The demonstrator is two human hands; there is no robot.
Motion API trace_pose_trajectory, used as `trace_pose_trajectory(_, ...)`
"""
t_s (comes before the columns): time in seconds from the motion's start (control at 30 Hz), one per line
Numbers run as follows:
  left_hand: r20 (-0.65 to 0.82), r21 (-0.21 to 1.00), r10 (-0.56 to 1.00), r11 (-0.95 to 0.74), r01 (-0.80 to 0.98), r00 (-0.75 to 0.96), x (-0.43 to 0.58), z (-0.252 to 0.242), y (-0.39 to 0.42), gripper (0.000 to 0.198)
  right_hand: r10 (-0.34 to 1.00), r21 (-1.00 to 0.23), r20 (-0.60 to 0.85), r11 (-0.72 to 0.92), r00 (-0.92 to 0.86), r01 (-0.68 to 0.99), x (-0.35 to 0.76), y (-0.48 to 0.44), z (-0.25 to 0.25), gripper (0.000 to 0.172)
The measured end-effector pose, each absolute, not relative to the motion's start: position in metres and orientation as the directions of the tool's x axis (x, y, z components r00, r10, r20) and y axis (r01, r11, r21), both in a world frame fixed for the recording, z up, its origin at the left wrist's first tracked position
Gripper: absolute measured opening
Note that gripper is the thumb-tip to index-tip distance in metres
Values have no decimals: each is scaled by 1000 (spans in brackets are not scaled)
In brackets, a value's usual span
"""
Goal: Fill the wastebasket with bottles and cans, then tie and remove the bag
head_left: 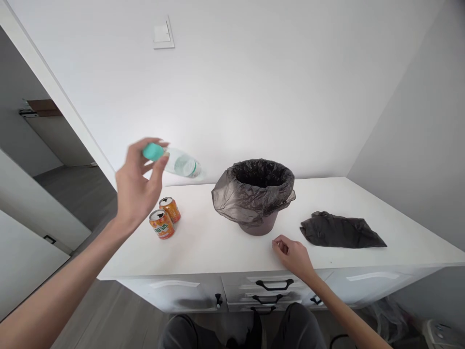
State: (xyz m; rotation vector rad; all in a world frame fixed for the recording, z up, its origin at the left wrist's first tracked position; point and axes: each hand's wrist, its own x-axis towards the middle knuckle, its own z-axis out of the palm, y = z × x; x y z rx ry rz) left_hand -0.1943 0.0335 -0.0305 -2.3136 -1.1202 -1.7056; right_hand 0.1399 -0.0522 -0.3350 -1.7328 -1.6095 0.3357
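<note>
At the left, a clear bottle is held up off the tabletop in the left hand, pinched by thumb and fingers around its green cap; it is tilted, base a little lower and pointed to the right. Below it, two orange cans are stood upright side by side, left ungripped. The step in hand is judged to be the carrying of the bottle in mid-air; a firm hold at the cap and a path clear of the cans and the liner's edge seem to be called for.

Further right, a bin is lined with a dark bag, whose folds are draped over the rim. Just in front, the right hand is rested on the tabletop with fingers loosely curled; nothing is seen in it, but whether the fingers are fully closed cannot be told. Beyond it, a flat piece of dark plastic is laid.

The bottle is blurred, so its label cannot be read. The bin's bottom is lost in shadow, its upper wall is covered by the bag, and the forearms are cut off by the frame.
</note>
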Motion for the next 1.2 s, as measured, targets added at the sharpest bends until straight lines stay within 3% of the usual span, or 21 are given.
trace_pose_trajectory(0.17, 878, 365, 438, -874, 322, 194, -142, 12, 23, 36, 941, -641, 291, 57, 173, 766, 138, -50, -335, 26)
trace_pose_trajectory(0.3, 802, 449, 495, -869, 209, 335, -84, -13, 43, 32, 939, -639, 298, 62, 172, 767, 139, -47, -338, 24)
trace_pose_trajectory(0.4, 653, 516, 577, -813, 270, 491, -49, -47, 60, 28, 934, -634, 315, 77, 166, 770, 139, -46, -340, 24)
trace_pose_trajectory(0.53, 460, 429, 548, -826, 365, 699, -34, -77, 67, 32, 925, -619, 341, 86, 169, 781, 140, -45, -339, 23)
trace_pose_trajectory(0.7, 605, 436, 630, -774, 460, 487, -79, -77, 67, 39, 933, -625, 323, 84, 159, 776, 140, -46, -337, 25)
trace_pose_trajectory(0.87, 630, 404, 739, -574, 712, 238, -183, -89, 86, 43, 942, -640, 286, 54, 173, 766, 139, -50, -336, 27)
trace_pose_trajectory(1.1, 422, 183, 889, -275, 944, 177, -301, -168, 119, 62, 950, -623, 260, 28, 173, 782, 137, -55, -339, 29)
trace_pose_trajectory(1.2, 284, 186, 948, -201, 962, 143, -317, -197, 118, 75, 949, -617, 260, 22, 177, 787, 135, -56, -339, 28)
